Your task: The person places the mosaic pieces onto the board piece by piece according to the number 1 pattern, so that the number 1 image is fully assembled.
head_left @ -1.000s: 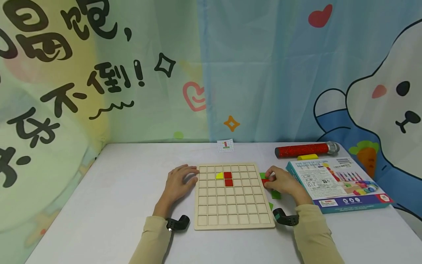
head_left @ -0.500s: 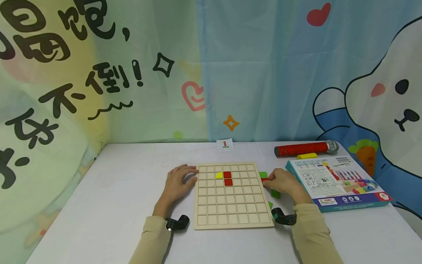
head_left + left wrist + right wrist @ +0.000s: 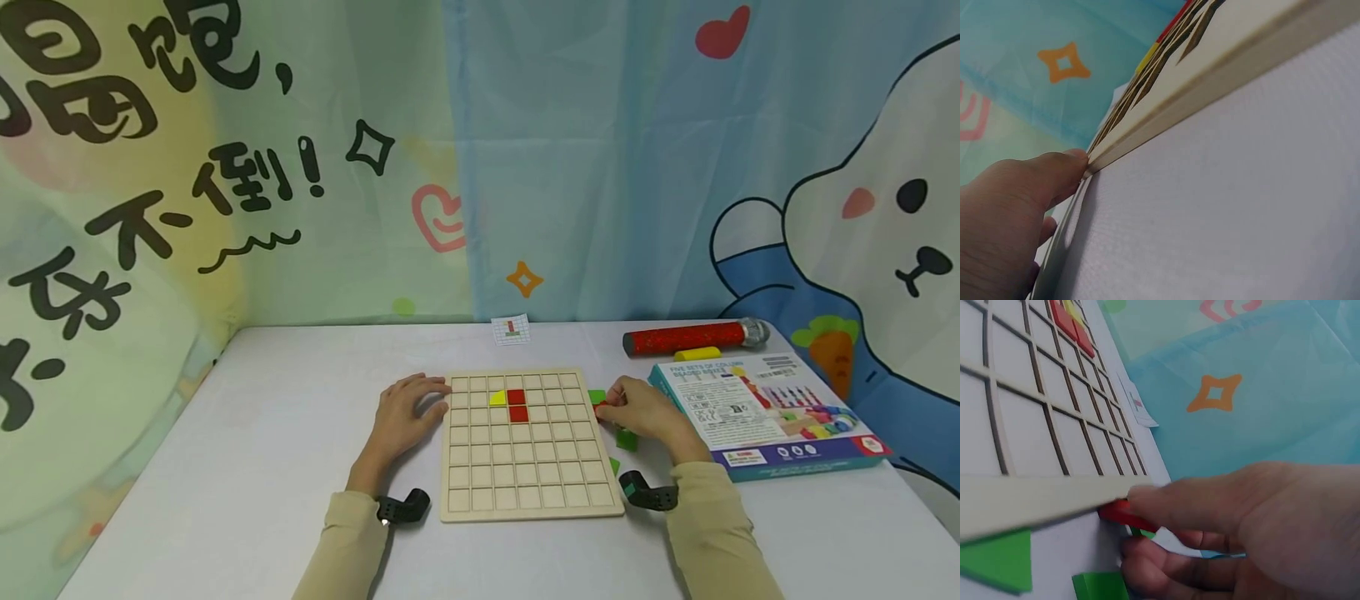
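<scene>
We see the wooden grid board (image 3: 528, 446) lying flat on the white surface (image 3: 247, 467), square to the person. Our left hand (image 3: 406, 414) rests at the board's 9 o'clock edge, fingers relaxed and nearly straight, fingertips touching the upper left rim; the left wrist view shows the thumb (image 3: 1054, 172) pressed against the board's side, holding nothing.

Our right hand (image 3: 643, 414) sits at the board's 3 o'clock edge. Its thumb and curled fingers pinch a small red piece (image 3: 602, 408), and the right wrist view shows that red piece (image 3: 1124, 515) just beside the board's rim (image 3: 1035, 503), low over the surface. We cannot tell whether the piece touches the rim.

On the board, two red squares (image 3: 518, 406) fill cells stacked one above the other in the upper middle, with a yellow piece (image 3: 498, 398) touching the top one at its 9 o'clock side. Loose green pieces lie about the right hand: one (image 3: 597, 397) at its 11 o'clock, one (image 3: 627, 441) partly under the palm at 6 o'clock, and a triangle (image 3: 615, 466) near the board's right edge.

At the board's 12 o'clock a small pattern card (image 3: 512, 330) stands by the curtain. At 2 o'clock lies a red glittery tube (image 3: 686, 338) with a yellow block (image 3: 697, 355) just beside it, and at 3 o'clock, beyond the right hand, a blue toy box (image 3: 765, 412) lies flat.
</scene>
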`<state>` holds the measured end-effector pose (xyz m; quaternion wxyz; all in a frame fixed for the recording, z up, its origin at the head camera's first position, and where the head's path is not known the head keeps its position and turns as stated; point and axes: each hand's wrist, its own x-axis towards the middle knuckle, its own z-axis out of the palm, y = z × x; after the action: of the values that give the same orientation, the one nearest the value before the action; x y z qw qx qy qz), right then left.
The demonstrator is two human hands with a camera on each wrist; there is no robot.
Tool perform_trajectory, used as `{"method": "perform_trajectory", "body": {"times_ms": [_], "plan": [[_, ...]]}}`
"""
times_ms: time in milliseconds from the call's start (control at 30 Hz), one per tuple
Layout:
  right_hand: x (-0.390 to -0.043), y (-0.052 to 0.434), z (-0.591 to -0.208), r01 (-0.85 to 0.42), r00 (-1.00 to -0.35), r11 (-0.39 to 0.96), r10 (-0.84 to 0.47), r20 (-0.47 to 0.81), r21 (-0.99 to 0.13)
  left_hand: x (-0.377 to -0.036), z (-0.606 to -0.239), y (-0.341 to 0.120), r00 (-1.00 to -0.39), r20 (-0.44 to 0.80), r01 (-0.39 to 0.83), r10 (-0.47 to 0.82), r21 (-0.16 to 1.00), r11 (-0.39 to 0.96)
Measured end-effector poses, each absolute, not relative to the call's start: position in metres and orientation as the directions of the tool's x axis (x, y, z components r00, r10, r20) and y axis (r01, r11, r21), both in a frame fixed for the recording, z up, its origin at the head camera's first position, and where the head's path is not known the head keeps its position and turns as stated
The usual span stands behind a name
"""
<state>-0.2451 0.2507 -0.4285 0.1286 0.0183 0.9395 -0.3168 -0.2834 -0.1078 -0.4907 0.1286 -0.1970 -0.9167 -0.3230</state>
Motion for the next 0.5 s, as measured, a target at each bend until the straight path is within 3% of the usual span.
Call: {"method": "perform_trajectory", "body": {"times_ms": [500], "plan": [[-0.2499,0.2508,-0.4292,0.032,-0.975,0.728,-0.128,-0.182,-0.684,-0.2817,-0.4901,-0.1082,-0.892,0.357,0.442,0.279,0.550,0.709]]}}
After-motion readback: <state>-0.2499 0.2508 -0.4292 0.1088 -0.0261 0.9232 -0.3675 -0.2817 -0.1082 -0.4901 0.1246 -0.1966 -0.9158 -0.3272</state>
